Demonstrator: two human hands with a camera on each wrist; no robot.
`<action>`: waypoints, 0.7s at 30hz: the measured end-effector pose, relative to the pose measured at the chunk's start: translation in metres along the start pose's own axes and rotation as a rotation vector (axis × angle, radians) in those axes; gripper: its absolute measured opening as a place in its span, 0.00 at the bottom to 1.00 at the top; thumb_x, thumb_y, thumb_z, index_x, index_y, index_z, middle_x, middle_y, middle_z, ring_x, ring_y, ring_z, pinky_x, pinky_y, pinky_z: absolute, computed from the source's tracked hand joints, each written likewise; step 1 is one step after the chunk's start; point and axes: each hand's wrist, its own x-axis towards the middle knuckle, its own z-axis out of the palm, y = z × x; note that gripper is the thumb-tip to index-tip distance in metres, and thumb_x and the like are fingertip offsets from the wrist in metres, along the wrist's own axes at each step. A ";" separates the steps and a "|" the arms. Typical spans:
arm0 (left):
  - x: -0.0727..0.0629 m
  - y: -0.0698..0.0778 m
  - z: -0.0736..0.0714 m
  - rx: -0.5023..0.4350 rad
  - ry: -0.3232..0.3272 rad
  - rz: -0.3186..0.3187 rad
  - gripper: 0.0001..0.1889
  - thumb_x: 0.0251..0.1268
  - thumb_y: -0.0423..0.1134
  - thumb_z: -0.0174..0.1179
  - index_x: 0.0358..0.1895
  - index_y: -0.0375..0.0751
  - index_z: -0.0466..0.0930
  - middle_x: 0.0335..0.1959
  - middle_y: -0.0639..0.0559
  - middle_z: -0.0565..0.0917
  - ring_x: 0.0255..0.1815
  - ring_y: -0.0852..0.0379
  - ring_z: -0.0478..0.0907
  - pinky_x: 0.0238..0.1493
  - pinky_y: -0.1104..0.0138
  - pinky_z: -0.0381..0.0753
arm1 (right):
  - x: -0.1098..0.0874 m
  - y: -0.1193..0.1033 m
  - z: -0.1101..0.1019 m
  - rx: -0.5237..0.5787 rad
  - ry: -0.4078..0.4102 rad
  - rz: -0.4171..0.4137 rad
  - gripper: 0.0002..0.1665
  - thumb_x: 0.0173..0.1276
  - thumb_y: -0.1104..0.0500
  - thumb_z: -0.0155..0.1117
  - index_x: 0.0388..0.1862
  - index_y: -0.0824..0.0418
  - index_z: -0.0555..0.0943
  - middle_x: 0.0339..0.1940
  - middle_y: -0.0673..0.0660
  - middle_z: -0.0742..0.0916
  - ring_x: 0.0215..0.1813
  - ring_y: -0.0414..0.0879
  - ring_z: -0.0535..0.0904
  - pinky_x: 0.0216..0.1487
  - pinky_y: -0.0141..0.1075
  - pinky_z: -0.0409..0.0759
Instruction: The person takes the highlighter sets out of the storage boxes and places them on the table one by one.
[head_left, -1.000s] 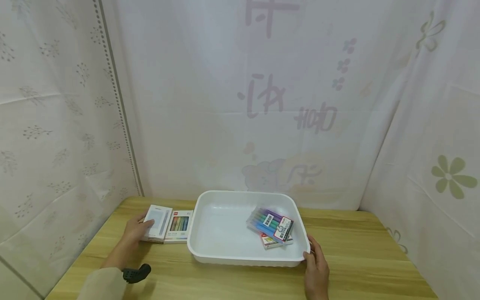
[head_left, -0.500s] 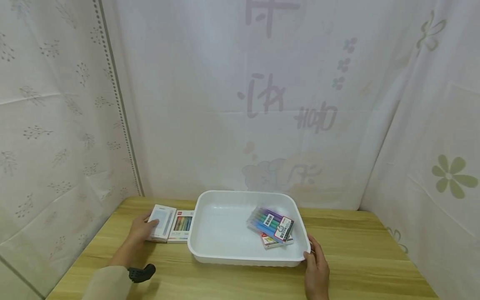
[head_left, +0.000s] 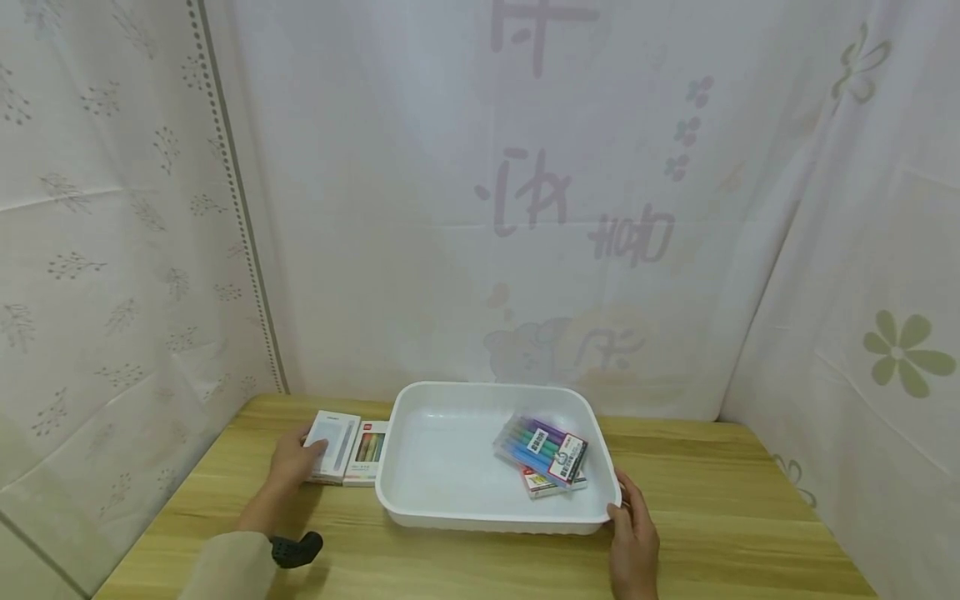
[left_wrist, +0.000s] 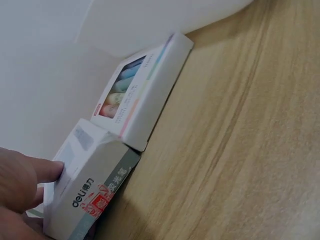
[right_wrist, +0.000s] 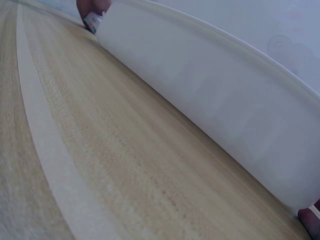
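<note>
2 boxes (head_left: 337, 448) shifted right toward tray (head_left: 450, 458), left fingers (left_wrist: 46, 171) gripping 1.

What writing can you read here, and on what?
"deli得力": white-and-grey cardboard box.
"光笔": same box; red seal illegible.
Too small: white cardboard box with a rectangular window.
Too blurred: clear plastic pack of coloured pens, red-and-white box beneath.
Unclear: large faded characters on pale fabric curtain.

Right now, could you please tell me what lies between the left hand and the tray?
In the head view, the deli box, which the left hand grips, then the windowed box beside the tray.
</note>
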 end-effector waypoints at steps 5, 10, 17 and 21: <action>-0.002 0.002 0.005 0.062 0.032 0.011 0.31 0.73 0.34 0.53 0.73 0.19 0.58 0.70 0.19 0.65 0.66 0.27 0.70 0.66 0.41 0.71 | 0.000 0.000 -0.001 -0.007 0.004 0.004 0.30 0.78 0.62 0.43 0.77 0.53 0.67 0.65 0.64 0.80 0.50 0.25 0.74 0.46 0.10 0.70; -0.001 0.000 0.011 0.123 0.064 0.012 0.35 0.69 0.38 0.60 0.72 0.20 0.60 0.70 0.21 0.68 0.68 0.26 0.69 0.68 0.40 0.70 | 0.001 0.001 -0.001 0.001 0.000 0.008 0.30 0.78 0.62 0.43 0.77 0.52 0.67 0.65 0.63 0.80 0.51 0.26 0.74 0.46 0.10 0.70; -0.001 -0.001 0.014 0.205 0.084 -0.020 0.38 0.67 0.43 0.63 0.74 0.25 0.61 0.71 0.23 0.67 0.69 0.25 0.66 0.68 0.36 0.64 | 0.000 0.001 0.000 0.000 0.003 0.014 0.30 0.77 0.62 0.43 0.77 0.52 0.68 0.66 0.63 0.80 0.51 0.25 0.74 0.47 0.10 0.69; -0.001 0.000 0.014 0.220 0.081 -0.025 0.38 0.68 0.44 0.62 0.74 0.24 0.61 0.70 0.23 0.67 0.69 0.25 0.66 0.69 0.36 0.65 | 0.000 -0.001 0.001 0.007 0.009 0.017 0.30 0.77 0.62 0.43 0.76 0.52 0.68 0.66 0.61 0.80 0.52 0.26 0.74 0.47 0.09 0.70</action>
